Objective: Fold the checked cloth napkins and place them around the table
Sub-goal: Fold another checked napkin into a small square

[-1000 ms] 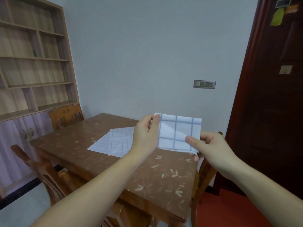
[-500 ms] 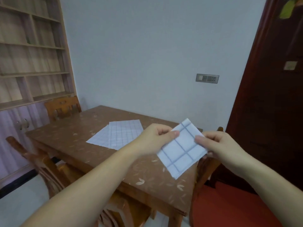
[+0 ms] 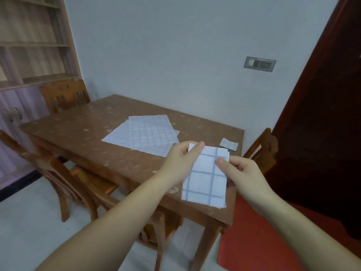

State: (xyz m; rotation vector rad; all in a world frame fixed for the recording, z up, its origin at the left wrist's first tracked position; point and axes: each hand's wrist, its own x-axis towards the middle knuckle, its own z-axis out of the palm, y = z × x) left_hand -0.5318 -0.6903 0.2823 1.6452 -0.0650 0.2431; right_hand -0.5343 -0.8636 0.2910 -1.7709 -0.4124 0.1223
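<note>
Rotated since the last frame, the folded napkin (image 3: 205, 178) hung upright above the table (image 3: 82, 133) corner — left hand (image 3: 180, 162) thumb pinching its top-left edge, right hand (image 3: 243, 171) thumb pinching the upper right — unfolded napkins (image 3: 148, 134) beyond.

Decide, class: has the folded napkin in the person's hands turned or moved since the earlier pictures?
Yes. The folded napkin has turned from lying wide to hanging long, and it has dropped toward the table's near edge, away from the wall socket.
</note>
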